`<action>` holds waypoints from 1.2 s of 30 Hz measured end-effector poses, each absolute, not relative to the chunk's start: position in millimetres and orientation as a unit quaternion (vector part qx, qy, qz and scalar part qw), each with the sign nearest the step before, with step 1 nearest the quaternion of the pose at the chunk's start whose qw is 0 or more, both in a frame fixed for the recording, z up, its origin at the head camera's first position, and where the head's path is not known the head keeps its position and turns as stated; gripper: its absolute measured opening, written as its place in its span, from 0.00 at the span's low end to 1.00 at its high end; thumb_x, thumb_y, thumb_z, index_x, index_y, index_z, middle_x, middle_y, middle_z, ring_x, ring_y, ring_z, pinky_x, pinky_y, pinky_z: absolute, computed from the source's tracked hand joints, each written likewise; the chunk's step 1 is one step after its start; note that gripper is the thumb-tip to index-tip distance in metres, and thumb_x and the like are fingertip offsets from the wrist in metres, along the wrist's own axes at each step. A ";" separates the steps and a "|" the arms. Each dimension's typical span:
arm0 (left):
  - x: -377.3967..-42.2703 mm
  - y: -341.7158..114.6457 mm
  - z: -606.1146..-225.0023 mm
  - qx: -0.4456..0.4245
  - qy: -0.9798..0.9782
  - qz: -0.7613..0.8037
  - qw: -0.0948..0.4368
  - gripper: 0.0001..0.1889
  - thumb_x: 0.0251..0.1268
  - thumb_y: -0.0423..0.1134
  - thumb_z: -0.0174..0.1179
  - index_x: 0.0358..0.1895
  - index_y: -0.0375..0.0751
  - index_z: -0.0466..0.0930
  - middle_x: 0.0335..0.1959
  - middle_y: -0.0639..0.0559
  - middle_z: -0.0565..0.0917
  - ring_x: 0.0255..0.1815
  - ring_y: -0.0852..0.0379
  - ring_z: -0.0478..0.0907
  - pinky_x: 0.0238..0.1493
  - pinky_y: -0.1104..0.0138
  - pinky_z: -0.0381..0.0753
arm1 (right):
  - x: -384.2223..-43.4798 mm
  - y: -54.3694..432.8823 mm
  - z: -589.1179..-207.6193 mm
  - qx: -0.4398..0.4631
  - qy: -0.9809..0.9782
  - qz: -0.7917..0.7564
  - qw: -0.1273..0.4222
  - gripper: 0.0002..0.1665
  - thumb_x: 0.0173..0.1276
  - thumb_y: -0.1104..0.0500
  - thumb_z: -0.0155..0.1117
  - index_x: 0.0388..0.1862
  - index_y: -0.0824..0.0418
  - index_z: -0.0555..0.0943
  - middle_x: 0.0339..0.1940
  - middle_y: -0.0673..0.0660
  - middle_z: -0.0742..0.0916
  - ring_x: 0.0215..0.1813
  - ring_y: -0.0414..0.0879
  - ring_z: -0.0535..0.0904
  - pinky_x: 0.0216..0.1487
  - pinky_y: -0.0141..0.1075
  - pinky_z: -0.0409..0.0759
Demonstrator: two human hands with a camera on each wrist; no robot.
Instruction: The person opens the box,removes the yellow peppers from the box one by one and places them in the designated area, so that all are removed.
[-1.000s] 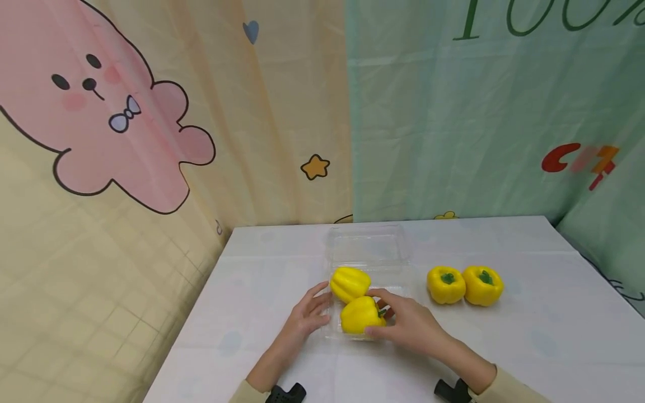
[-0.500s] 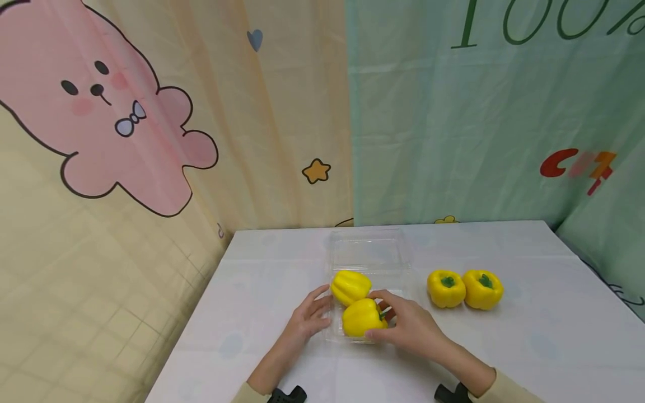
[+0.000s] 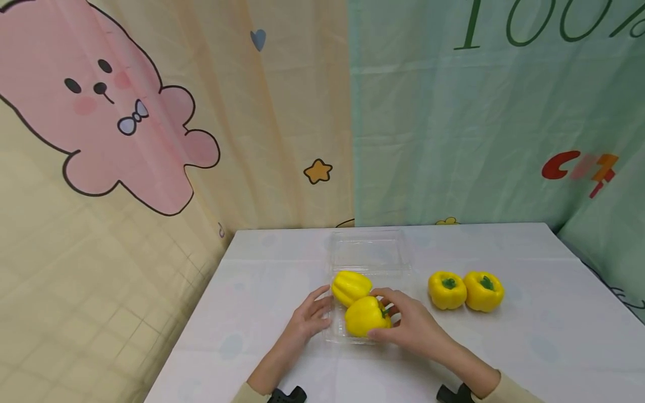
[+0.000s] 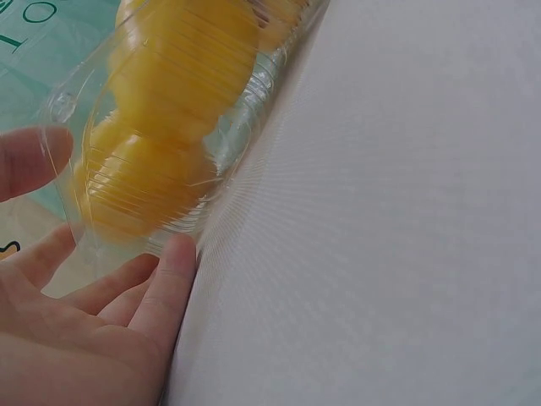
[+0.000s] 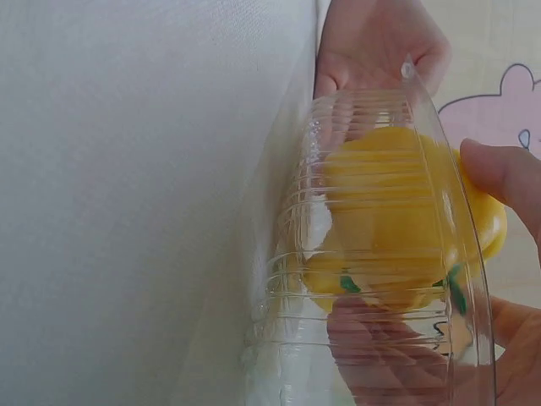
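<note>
A clear plastic clamshell box (image 3: 336, 333) lies with its lid (image 3: 370, 250) folded back, away from the person. Inside it are two yellow bell peppers. The rear pepper (image 3: 350, 286) lies on its side at the left. My right hand (image 3: 415, 324) holds the front pepper (image 3: 364, 318) by its stem end, thumb in front and fingers behind, tipped on its side with the green stem to the right. Relaxed fingers of my left hand (image 3: 308, 318) rest along the box's left wall; in the left wrist view the fingertips (image 4: 177, 254) are low against the ribbed plastic.
To the right of the box, two more yellow bell peppers, one nearer (image 3: 447, 290) and one farther right (image 3: 484, 291), stand upright side by side. A white cloth covers the table (image 3: 544, 336). Printed curtains (image 3: 282, 112) hang behind its back edge.
The front pepper has shifted slightly to the right inside the box, together with my right hand. My left hand stays at the box's left wall. The head view has tilted a little.
</note>
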State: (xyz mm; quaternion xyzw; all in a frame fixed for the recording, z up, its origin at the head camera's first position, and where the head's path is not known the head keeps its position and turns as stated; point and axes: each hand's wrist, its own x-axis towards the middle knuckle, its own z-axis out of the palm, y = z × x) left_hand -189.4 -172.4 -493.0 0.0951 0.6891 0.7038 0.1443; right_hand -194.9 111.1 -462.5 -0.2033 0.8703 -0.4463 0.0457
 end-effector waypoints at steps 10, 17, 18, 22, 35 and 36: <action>-187.5 -173.0 -495.4 0.091 0.686 0.707 0.145 0.35 0.70 0.32 0.56 0.79 0.54 0.58 0.76 0.39 0.63 0.78 0.40 0.56 0.73 0.43 0.56 | -192.4 117.8 -459.0 -0.222 0.848 -0.476 0.065 0.45 0.54 0.41 0.80 0.70 0.44 0.72 0.57 0.52 0.78 0.50 0.49 0.79 0.42 0.32 0.83; -187.0 -171.0 -494.7 0.094 0.684 0.709 0.144 0.34 0.71 0.33 0.56 0.78 0.55 0.59 0.76 0.39 0.64 0.77 0.41 0.57 0.73 0.42 0.55 | -192.6 122.0 -451.5 -0.229 0.850 -0.469 0.075 0.44 0.54 0.42 0.80 0.69 0.45 0.72 0.59 0.51 0.77 0.52 0.50 0.77 0.45 0.34 0.84; -187.2 -170.5 -494.6 0.093 0.686 0.707 0.143 0.34 0.71 0.34 0.56 0.78 0.55 0.59 0.76 0.40 0.64 0.77 0.41 0.58 0.73 0.42 0.56 | -192.7 122.6 -449.9 -0.229 0.852 -0.465 0.075 0.44 0.54 0.42 0.80 0.69 0.45 0.72 0.59 0.51 0.77 0.52 0.50 0.76 0.45 0.35 0.84; -187.8 -168.7 -494.8 0.094 0.688 0.705 0.141 0.34 0.71 0.34 0.56 0.78 0.55 0.59 0.76 0.41 0.65 0.77 0.42 0.58 0.72 0.42 0.57 | -192.9 125.4 -442.9 -0.232 0.859 -0.451 0.073 0.45 0.53 0.42 0.81 0.69 0.45 0.73 0.57 0.49 0.77 0.53 0.50 0.75 0.47 0.35 0.83; -191.0 -172.4 -494.3 0.102 0.703 0.691 0.135 0.34 0.72 0.35 0.55 0.79 0.56 0.58 0.76 0.41 0.64 0.77 0.42 0.58 0.71 0.42 0.59 | -195.4 132.0 -428.5 -0.247 0.860 -0.445 0.034 0.44 0.53 0.43 0.81 0.68 0.41 0.72 0.61 0.46 0.76 0.52 0.48 0.76 0.46 0.35 0.83; -191.0 -172.3 -494.4 0.102 0.704 0.690 0.135 0.34 0.72 0.35 0.55 0.79 0.56 0.58 0.76 0.41 0.64 0.77 0.42 0.58 0.71 0.42 0.59 | -195.6 132.8 -427.9 -0.249 0.859 -0.446 0.031 0.44 0.53 0.43 0.81 0.68 0.41 0.71 0.62 0.46 0.76 0.52 0.48 0.76 0.46 0.35 0.83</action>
